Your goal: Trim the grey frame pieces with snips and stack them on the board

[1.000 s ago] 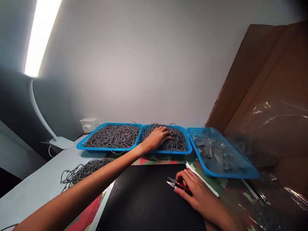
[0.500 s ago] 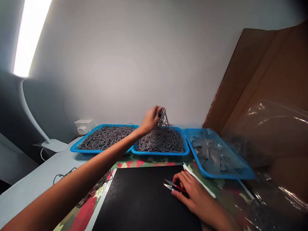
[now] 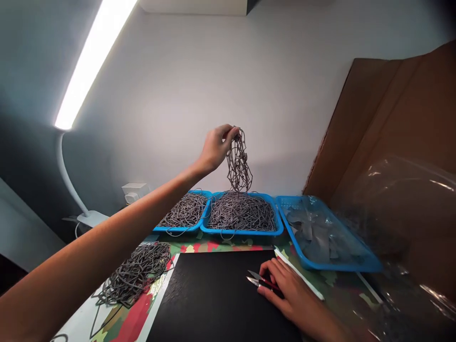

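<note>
My left hand (image 3: 218,146) is raised in front of the wall, its fingers closed on a bunch of thin grey cords (image 3: 239,164). The bunch hangs down in tangled loops above the middle blue basket (image 3: 242,233), which is heaped with more grey cords (image 3: 245,211). Low on the right, my right hand (image 3: 283,287) rests at the edge of a black mat (image 3: 210,294). Its fingers are wrapped round small thread snips (image 3: 263,281) with red handles, the pointed blades apart and facing left.
Left stands another blue basket (image 3: 204,223) of cords, partly behind my arm. A loose cord pile (image 3: 140,270) lies left of the mat. A third basket (image 3: 302,256) holds flat grey pieces under clear plastic (image 3: 388,190). Cardboard (image 3: 384,109) rises at right; a lamp (image 3: 93,66) stands left.
My left hand was down in the middle basket's cords; it has risen with a bunch lifted clear of the heap. My right hand stays in place with the snips.
</note>
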The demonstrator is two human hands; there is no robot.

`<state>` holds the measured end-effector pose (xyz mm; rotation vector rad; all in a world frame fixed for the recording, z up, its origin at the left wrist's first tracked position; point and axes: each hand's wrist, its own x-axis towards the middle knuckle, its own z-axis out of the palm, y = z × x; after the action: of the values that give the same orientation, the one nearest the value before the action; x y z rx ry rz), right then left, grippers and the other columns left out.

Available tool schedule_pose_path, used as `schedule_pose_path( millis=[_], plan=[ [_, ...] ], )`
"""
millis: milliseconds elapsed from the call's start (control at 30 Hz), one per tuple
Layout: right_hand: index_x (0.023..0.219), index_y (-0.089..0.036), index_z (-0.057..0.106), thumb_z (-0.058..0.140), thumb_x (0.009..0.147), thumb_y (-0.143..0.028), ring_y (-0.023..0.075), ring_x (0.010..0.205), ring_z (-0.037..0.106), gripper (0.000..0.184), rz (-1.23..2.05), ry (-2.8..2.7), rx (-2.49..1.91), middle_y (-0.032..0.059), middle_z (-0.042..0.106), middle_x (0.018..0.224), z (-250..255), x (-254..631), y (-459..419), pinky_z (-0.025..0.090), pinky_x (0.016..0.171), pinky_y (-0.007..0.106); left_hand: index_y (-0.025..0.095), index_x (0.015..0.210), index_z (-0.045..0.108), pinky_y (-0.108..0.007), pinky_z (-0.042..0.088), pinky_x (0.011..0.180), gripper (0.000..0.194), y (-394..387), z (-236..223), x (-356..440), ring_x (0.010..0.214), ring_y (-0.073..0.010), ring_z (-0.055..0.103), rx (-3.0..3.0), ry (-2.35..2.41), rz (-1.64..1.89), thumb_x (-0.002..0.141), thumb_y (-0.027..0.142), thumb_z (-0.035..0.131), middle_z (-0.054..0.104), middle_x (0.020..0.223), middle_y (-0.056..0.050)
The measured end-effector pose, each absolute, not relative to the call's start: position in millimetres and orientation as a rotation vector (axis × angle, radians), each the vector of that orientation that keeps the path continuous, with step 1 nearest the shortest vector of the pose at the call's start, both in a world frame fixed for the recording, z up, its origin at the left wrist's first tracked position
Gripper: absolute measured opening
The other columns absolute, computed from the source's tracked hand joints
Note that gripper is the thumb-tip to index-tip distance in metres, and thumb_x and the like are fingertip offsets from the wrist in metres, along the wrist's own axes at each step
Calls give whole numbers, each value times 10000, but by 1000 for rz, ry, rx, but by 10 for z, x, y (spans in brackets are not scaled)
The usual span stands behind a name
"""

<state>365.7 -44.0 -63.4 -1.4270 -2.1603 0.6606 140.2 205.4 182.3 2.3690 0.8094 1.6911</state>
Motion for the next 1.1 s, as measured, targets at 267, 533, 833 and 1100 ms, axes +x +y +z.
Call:
schedule_pose_path(
  millis=[267, 533, 833, 1100],
  plan=[
    [1143, -300, 611, 674, 1127, -322, 236, 1101, 709, 69, 611, -2194, -1425, -10, 717, 1136, -672, 3652, -418, 504, 1182, 453, 247, 815, 472, -326, 563, 768, 380, 2084, 2225, 1275, 729, -146, 597, 2056, 826, 1746, 1186, 330, 484, 622, 813, -31],
    [1155, -306, 624, 649, 1147, -376, 255, 1068, 709, 75, 580, -2217, -1412, 3, 717, 1110, -713, 3683, -405, 539, 1094, 443, 265, 698, 271, -275, 229, 478, 454, 1285, 2758, 771, 578, -154, 157, 1638, 854, 1515, 1092, 216, 491, 210, 617, 64],
    [1152, -309, 643, 602, 1163, -457, 269, 1048, 683, 154, 586, -2206, -1376, 16, 697, 1089, -754, 3727, -405, 525, 1089, 468, 248, 643, 305, -261, 147, 451, 507, 586, 2285, 62, 473, -61, 191, 1779, 1156, 1460, 1106, 190, 503, 239, 614, 81],
    [1142, -306, 664, 561, 1162, -528, 262, 938, 683, 245, 588, -2201, -1366, 26, 703, 1052, -786, 3745, -381, 553, 943, 433, 235, 651, 401, -282, 254, 504, 528, 514, 1235, -700, 563, -106, 279, 2429, 1202, 805, 1080, 445, 626, 284, 628, 66]
  ],
)
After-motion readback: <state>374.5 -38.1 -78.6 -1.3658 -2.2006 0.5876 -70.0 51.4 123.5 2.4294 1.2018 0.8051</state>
